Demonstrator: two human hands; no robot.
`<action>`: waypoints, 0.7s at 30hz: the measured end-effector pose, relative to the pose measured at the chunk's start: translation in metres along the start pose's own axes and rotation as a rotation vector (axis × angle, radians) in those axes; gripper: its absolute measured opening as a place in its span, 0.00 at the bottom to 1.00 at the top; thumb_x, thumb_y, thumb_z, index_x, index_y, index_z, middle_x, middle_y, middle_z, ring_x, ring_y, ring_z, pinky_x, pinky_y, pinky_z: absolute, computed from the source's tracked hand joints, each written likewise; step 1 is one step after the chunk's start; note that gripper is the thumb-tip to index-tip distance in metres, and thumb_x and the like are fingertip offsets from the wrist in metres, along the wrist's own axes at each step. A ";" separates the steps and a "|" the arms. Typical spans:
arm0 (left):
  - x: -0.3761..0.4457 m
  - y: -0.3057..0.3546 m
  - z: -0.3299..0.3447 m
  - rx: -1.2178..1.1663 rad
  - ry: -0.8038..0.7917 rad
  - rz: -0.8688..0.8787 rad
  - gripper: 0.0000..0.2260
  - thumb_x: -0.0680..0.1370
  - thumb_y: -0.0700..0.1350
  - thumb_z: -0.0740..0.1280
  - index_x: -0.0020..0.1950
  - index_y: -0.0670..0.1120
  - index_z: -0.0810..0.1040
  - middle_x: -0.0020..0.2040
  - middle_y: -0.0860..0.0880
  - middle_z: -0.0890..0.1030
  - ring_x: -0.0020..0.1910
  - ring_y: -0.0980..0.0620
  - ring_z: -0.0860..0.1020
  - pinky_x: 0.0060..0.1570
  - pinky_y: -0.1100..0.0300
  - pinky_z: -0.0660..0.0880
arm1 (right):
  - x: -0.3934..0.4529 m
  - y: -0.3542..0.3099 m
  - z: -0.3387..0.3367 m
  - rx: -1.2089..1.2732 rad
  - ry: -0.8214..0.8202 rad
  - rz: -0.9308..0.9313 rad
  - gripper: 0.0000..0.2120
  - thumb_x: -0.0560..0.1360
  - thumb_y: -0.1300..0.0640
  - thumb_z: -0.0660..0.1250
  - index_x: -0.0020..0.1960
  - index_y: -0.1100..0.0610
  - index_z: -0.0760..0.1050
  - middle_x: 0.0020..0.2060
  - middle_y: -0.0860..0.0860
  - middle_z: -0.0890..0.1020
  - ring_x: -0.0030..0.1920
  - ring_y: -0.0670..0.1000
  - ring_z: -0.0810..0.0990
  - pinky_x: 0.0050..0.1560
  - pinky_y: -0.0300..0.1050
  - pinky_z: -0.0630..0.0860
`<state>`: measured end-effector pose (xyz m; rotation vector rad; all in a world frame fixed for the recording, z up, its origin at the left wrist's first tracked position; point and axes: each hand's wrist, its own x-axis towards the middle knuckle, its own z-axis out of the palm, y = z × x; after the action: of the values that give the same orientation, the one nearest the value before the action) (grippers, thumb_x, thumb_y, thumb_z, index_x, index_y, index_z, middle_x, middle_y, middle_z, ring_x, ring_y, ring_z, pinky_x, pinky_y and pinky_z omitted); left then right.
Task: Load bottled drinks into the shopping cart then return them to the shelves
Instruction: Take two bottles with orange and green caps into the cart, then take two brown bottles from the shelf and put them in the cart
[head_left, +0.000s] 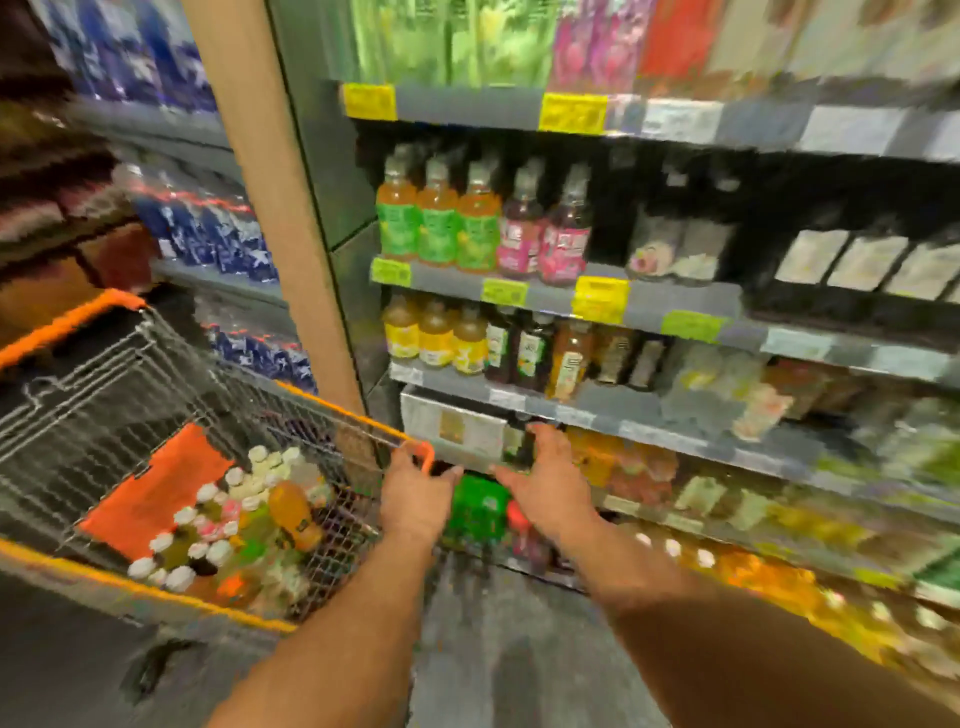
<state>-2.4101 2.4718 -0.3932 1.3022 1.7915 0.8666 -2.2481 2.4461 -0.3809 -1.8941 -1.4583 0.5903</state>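
Bottled drinks (244, 519) heaped in the shopping cart (332, 431), left of and below the left fingers; white caps crowded together, one orange bottle (295, 515) lying tilted on top, nearest those fingers. More bottles lined on the shelves (550, 299) above both sets of fingertips: green-labelled (436, 228) and pink-labelled (540, 244) on one shelf, yellow-labelled (431, 338) and dark ones one shelf lower. Left hand (415, 493) at the cart's near orange corner, fingers curled toward the rim; cannot tell through the blur whether actually gripping it. Right hand (550, 478) reaching to the lower shelf edge, fingers stretched forward and slightly spread, tips at a dark bottle (517, 441) beside a white box (452, 423); contact looks likely, grip not clear. Green pack (475, 506) low between the two hands, just beneath the fingertips. Orange panel (156, 488) lying in the cart basket, far left of the left fingers. Blue packs (208, 234) stacked on the neighbouring rack, well up and left.
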 end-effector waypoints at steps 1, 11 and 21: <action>-0.017 0.020 0.019 0.026 -0.044 0.051 0.28 0.71 0.49 0.76 0.67 0.44 0.72 0.61 0.43 0.79 0.60 0.42 0.77 0.56 0.55 0.73 | -0.008 0.015 -0.030 0.002 0.059 0.018 0.33 0.69 0.44 0.75 0.69 0.55 0.69 0.63 0.56 0.74 0.64 0.57 0.73 0.60 0.47 0.70; -0.242 0.156 0.194 0.060 -0.405 0.390 0.29 0.72 0.51 0.74 0.71 0.51 0.69 0.63 0.44 0.79 0.60 0.41 0.77 0.58 0.47 0.76 | -0.182 0.167 -0.309 -0.083 0.428 0.280 0.35 0.69 0.39 0.72 0.71 0.53 0.67 0.66 0.53 0.72 0.64 0.56 0.73 0.60 0.47 0.71; -0.443 0.233 0.313 0.125 -0.618 0.600 0.36 0.74 0.55 0.73 0.78 0.51 0.62 0.76 0.47 0.66 0.71 0.43 0.68 0.65 0.51 0.70 | -0.340 0.270 -0.484 -0.119 0.643 0.445 0.36 0.68 0.39 0.73 0.70 0.54 0.68 0.64 0.53 0.75 0.59 0.55 0.77 0.57 0.53 0.77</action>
<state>-1.9416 2.1343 -0.2713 1.9762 0.9922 0.5530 -1.8244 1.9664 -0.2680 -2.2363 -0.6774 0.0547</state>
